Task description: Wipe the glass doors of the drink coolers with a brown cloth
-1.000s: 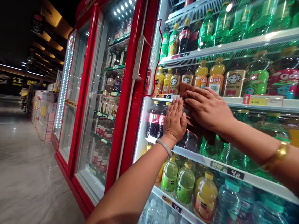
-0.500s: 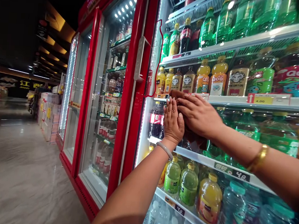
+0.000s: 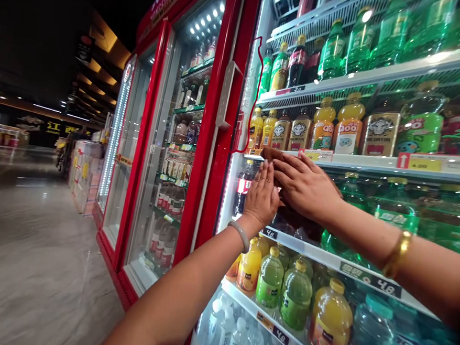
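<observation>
My right hand (image 3: 307, 187) lies flat over a brown cloth (image 3: 272, 154), pressing it against the glass front of a lit drinks fridge. The cloth's top corner shows above the fingers, and a darker fold hangs under the palm. Touching its fingertips from the left is my left hand (image 3: 261, 196), its fingers stretched out together and pointing up. It rests at the cloth's left edge; whether any cloth lies under its palm is hidden. A grey bangle (image 3: 239, 236) is on the left wrist and a gold bangle (image 3: 397, 253) on the right.
Behind the glass stand shelves of bottles, with orange Qoo bottles (image 3: 349, 123) above and green-labelled bottles (image 3: 270, 278) below. A white door handle (image 3: 227, 95) juts out on the red frame (image 3: 212, 155). Stacked boxes (image 3: 86, 175) line the shiny floor (image 3: 38, 264) at left.
The view has swung slightly left, so the fridge sits further right. Both hands and the cloth have shifted a little left across the glass, and the left forearm leans more.
</observation>
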The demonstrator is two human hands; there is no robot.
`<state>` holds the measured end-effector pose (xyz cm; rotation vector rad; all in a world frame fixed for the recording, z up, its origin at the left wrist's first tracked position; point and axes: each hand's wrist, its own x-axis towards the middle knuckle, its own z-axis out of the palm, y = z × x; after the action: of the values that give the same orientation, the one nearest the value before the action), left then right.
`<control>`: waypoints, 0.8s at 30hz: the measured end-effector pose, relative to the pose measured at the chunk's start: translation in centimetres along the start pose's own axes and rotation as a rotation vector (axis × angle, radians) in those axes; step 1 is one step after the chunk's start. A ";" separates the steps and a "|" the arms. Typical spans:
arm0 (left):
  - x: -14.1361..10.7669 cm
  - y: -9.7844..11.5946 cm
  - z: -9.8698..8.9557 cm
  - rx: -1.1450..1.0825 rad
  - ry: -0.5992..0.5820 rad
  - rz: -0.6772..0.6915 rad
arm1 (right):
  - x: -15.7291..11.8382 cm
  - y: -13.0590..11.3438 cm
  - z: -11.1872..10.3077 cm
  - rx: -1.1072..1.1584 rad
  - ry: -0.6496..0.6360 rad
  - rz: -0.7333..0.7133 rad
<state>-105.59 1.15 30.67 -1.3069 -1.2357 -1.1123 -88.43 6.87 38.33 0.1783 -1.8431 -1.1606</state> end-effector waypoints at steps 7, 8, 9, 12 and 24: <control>-3.7 -4.0 -0.7 0.069 0.078 -0.164 | -1.4 -3.0 1.3 0.137 -0.055 -0.232; -3.9 -4.1 -0.6 0.069 0.087 -0.165 | -1.1 -2.6 1.4 0.133 -0.061 -0.215; -3.9 -4.2 -0.5 0.067 0.093 -0.162 | -0.4 -2.4 1.5 0.119 -0.064 -0.177; -3.9 -4.3 -0.2 0.061 0.112 -0.154 | 2.6 -2.7 2.6 0.061 -0.051 -0.026; -4.2 -4.5 -0.1 0.009 0.174 -0.143 | 2.0 -2.7 3.0 0.161 -0.063 -0.122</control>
<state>-110.37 0.60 26.77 -1.1032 -1.2175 -1.2917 -92.70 6.22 37.14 0.3534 -2.0058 -1.1104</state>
